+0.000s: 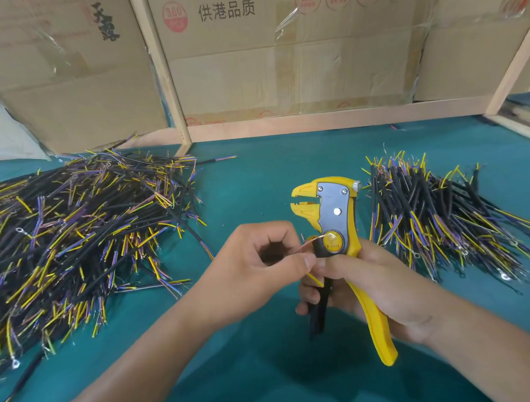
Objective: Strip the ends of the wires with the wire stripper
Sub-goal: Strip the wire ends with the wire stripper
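Right hand (379, 284) gripping wire stripper (334, 228), left hand (260, 261) pinching wire (302, 247)

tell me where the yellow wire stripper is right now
The yellow wire stripper stands upright at centre-right, gripped by the right hand, between the two wire piles.

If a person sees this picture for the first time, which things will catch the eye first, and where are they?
The yellow and grey wire stripper stands out at the centre, gripped in the right hand with its jaws apart and pointing left. Beside it the left hand pinches a thin bare copper strand. A large heap of black cables with yellow and purple cores fills the left of the green table, and a smaller heap lies on the right.
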Demonstrator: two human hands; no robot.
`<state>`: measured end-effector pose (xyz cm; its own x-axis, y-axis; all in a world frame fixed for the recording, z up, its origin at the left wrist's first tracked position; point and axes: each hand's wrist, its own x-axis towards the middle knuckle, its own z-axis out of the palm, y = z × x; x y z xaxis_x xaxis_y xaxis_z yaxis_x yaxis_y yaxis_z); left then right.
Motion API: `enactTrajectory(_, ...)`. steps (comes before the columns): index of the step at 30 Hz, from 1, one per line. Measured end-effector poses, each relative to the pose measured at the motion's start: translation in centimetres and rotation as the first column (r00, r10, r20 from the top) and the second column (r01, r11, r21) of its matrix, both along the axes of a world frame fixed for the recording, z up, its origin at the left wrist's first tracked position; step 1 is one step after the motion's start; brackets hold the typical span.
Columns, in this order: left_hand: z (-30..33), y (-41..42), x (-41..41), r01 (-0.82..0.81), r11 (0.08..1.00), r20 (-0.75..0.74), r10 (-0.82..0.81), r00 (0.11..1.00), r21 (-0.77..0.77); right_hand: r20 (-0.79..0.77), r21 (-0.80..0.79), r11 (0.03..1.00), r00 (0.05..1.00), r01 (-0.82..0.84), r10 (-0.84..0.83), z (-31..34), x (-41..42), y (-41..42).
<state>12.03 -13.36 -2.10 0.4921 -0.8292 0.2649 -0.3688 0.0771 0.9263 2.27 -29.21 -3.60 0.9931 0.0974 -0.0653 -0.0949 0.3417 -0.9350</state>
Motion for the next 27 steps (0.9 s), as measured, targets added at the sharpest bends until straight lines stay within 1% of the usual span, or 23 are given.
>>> enactTrajectory(2,0.1,0.2,0.1,0.041,0.999,-0.029,-0.041,0.999,0.009,0.004,0.002,1.0,1.0,0.007,-0.007,0.0,0.0,0.0)
enactTrajectory(6,0.6,0.4,0.3,0.062,0.994,0.058,-0.067,0.996,0.089,0.007,-0.002,1.0,1.0,0.013,-0.013,0.1,0.0,-0.4)
enactTrajectory(11,0.7,0.7,0.7,-0.047,0.991,0.2,0.021,0.98,0.123,0.01,0.008,1.0,1.0,0.03,-0.03,0.5,0.1,-0.8)
enactTrajectory(15,0.7,0.8,0.9,-0.083,0.987,0.293,0.039,0.955,0.139,0.005,-0.001,0.999,0.999,0.036,-0.036,0.5,0.2,-1.0)
enactTrajectory(19,0.4,0.8,1.0,-0.136,0.976,0.336,0.073,0.939,0.168,-0.023,0.012,0.999,0.999,0.042,-0.041,0.3,0.3,-1.1)
enactTrajectory(27,0.5,0.6,0.8,-0.164,0.975,0.401,0.092,0.911,0.151,-0.043,-0.034,0.996,0.996,0.078,-0.079,0.2,0.3,-1.4)
